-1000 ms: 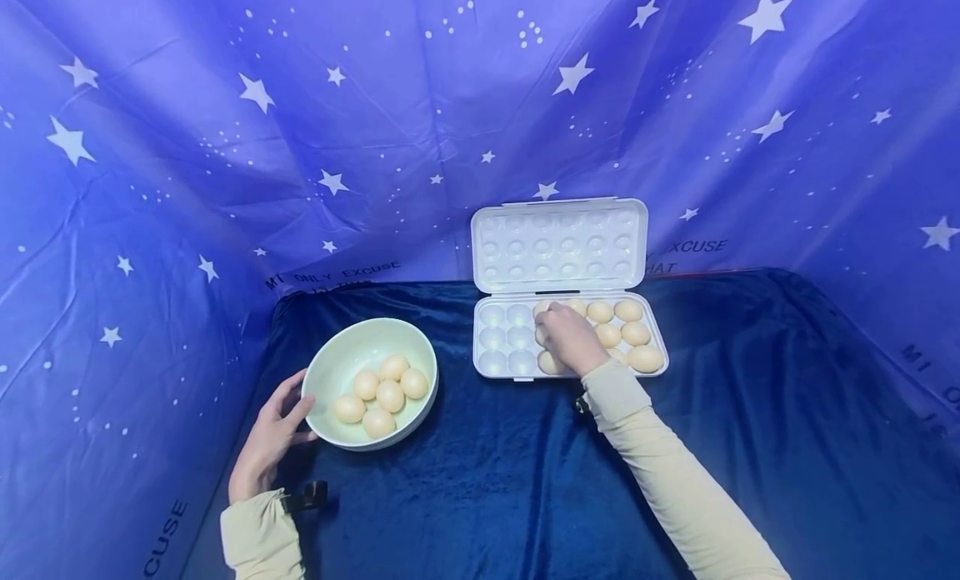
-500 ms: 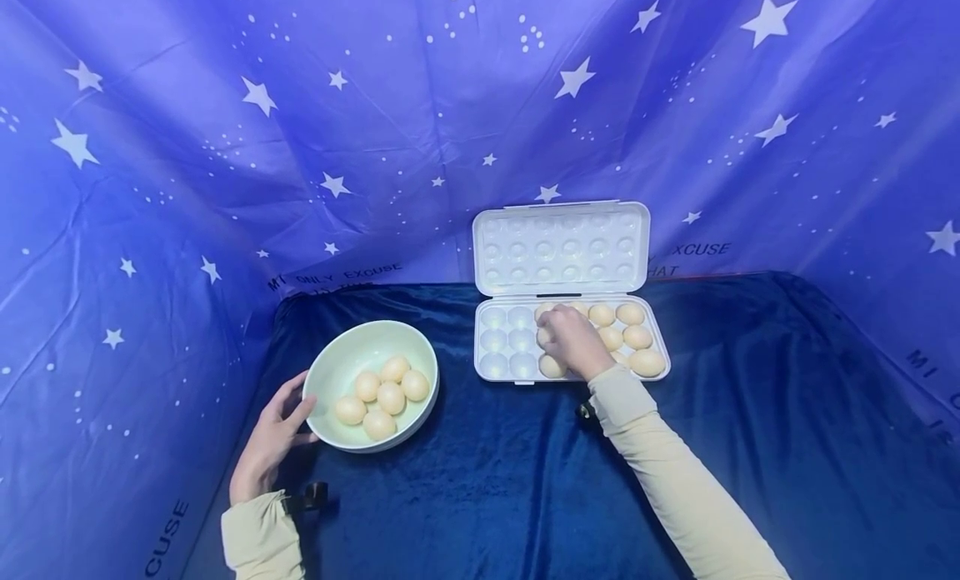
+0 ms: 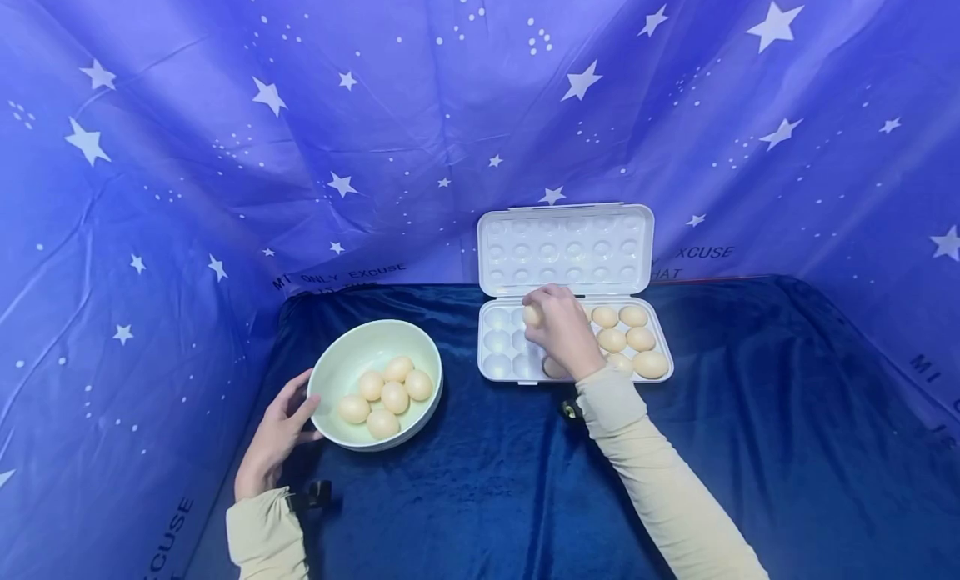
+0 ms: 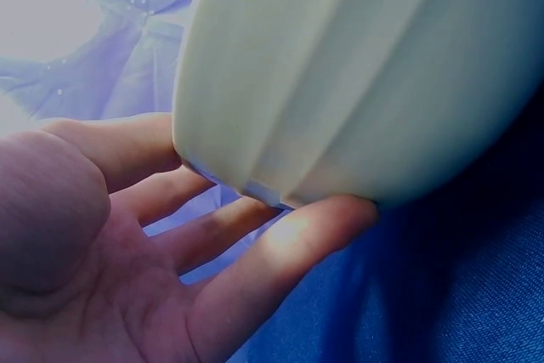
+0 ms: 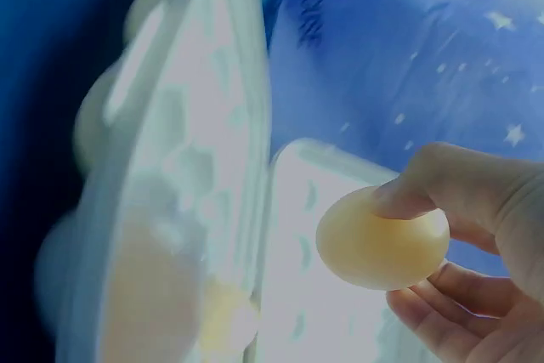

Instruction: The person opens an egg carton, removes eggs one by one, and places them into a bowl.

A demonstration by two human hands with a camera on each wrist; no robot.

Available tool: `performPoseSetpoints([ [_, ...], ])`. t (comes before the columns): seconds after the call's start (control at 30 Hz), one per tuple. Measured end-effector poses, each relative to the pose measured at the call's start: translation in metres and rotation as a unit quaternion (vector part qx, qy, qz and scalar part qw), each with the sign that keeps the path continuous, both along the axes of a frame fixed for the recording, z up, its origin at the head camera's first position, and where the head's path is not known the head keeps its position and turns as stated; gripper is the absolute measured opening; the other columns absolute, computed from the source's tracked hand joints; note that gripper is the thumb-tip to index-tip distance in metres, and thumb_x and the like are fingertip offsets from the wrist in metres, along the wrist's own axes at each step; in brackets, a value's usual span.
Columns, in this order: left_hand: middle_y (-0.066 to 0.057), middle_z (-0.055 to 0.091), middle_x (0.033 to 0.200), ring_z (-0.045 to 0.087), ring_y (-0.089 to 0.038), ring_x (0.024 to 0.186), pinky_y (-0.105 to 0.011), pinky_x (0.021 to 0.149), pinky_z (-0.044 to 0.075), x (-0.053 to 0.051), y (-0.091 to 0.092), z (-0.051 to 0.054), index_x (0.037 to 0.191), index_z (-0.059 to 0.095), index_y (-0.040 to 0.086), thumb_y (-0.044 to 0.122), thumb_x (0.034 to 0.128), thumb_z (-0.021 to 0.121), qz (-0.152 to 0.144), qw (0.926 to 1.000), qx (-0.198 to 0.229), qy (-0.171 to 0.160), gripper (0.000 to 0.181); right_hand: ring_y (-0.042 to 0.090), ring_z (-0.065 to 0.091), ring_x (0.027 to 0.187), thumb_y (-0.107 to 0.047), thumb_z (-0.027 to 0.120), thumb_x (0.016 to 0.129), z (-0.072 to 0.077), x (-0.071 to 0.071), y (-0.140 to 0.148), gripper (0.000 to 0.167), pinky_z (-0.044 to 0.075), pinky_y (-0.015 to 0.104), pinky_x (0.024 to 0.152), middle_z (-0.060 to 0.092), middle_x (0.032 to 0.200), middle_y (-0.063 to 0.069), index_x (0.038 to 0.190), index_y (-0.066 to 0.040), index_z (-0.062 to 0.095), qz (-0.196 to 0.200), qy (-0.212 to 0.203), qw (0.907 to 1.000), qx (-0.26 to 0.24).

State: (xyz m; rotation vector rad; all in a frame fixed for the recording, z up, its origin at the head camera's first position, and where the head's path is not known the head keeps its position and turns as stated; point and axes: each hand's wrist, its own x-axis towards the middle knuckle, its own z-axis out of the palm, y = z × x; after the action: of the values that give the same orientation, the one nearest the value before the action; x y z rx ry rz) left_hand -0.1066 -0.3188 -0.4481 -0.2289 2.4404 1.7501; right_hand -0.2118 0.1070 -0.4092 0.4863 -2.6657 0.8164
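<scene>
My right hand point(image 3: 561, 332) pinches an egg point(image 5: 378, 240) between thumb and fingertips, raised above the white plastic egg carton point(image 3: 497, 342). In the right wrist view the egg is clear of the cups. Pale brown eggs fill the carton's right-hand part, while bare cups show at the left; my hand hides some middle cups. My left hand point(image 3: 273, 437) grips the side of a pale green bowl point(image 3: 360, 342), left of the carton. The left wrist view shows its fingers point(image 4: 297, 235) against the bowl's lower wall. Several eggs point(image 3: 393, 397) lie inside the bowl.
The carton's lid point(image 3: 566, 251) stands upright behind its base. Dark blue velvety cloth point(image 3: 465, 480) covers the table. A purple-blue curtain point(image 3: 420, 88) with white stars hangs behind and at both sides.
My right hand has lifted an egg out of the carton and shifted slightly up and left. The left hand keeps its hold on the bowl.
</scene>
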Motion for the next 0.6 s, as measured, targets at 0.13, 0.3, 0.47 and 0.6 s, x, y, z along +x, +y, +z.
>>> performPoseSetpoints([
  [0.13,-0.031,0.038,0.148,0.063,0.002,0.084,-0.028,0.068,0.062,0.0,0.0,0.0,0.155,0.025,0.004,0.021,0.1064,0.048,-0.002,1.0,0.003,0.005,0.056,0.036,0.059,0.108,-0.003,0.077,0.069,0.004,0.003,-0.019,0.037,0.052,0.049,0.09,0.067,0.112,0.018,0.105,-0.002,0.072,0.013,0.002,0.9999,-0.008],
  [0.3,-0.028,0.037,0.15,0.063,0.001,0.085,-0.028,0.069,0.062,0.0,0.0,0.0,0.156,0.026,0.006,0.023,0.1062,0.048,-0.001,1.0,-0.001,-0.002,0.057,0.034,0.06,0.104,-0.002,0.078,0.069,0.007,0.009,-0.042,0.035,0.054,0.047,0.087,0.068,0.109,0.015,0.104,-0.002,0.073,0.036,0.016,0.9992,-0.009],
  [0.47,-0.028,0.037,0.15,0.063,0.0,0.086,-0.027,0.068,0.061,-0.001,0.001,0.0,0.156,0.026,0.007,0.023,0.106,0.049,0.0,1.0,-0.003,-0.008,0.057,0.032,0.061,0.102,-0.002,0.081,0.068,0.013,0.018,-0.064,0.034,0.055,0.044,0.084,0.068,0.108,0.013,0.101,-0.004,0.074,0.064,0.023,0.9976,-0.009],
  [0.6,-0.031,0.036,0.149,0.062,0.003,0.085,-0.027,0.068,0.062,-0.002,0.002,0.0,0.156,0.025,0.006,0.024,0.1061,0.049,-0.008,1.0,-0.005,-0.002,0.058,0.03,0.061,0.1,-0.004,0.083,0.069,0.015,0.022,-0.079,0.034,0.055,0.042,0.083,0.068,0.108,0.012,0.101,-0.005,0.074,0.08,0.013,0.9967,-0.007],
])
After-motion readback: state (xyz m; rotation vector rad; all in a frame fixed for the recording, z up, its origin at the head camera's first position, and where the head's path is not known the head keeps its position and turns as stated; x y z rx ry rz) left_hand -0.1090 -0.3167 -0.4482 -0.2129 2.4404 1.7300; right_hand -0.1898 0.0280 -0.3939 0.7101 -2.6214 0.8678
